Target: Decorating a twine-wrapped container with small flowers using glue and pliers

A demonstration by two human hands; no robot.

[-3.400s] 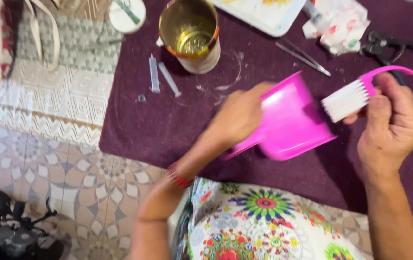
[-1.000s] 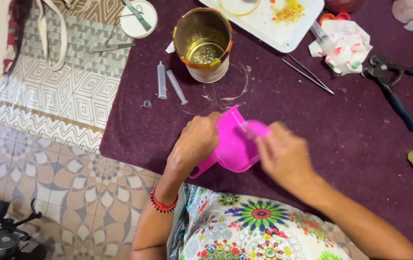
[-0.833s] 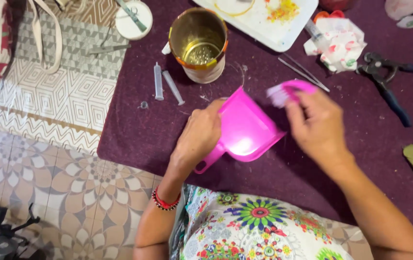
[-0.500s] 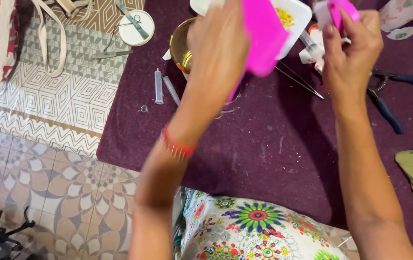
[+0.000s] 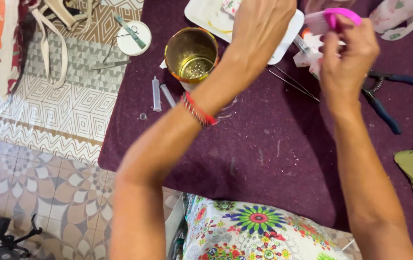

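Since half a second ago both arms are reaching further up the purple cloth [image 5: 273,159], and the pink dustpan that the left hand [image 5: 259,24] was lifting is no longer showing. That hand is now hovering over the white tray [image 5: 283,45], back toward the camera, so whether its fingers are curled around anything cannot be told. The right hand [image 5: 348,48] is pinching the pink hand brush [image 5: 334,19] tightly between thumb and fingers. The brush is lying roughly level, its long axis running left to right, with the pale bristles pointing left and the pink handle end pointing right. Just left of the left forearm a gold tin can [image 5: 191,55] is standing upright and open. Two syringes [image 5: 160,94] are lying beside it, and blue-handled pliers [image 5: 384,98] are resting to the right.
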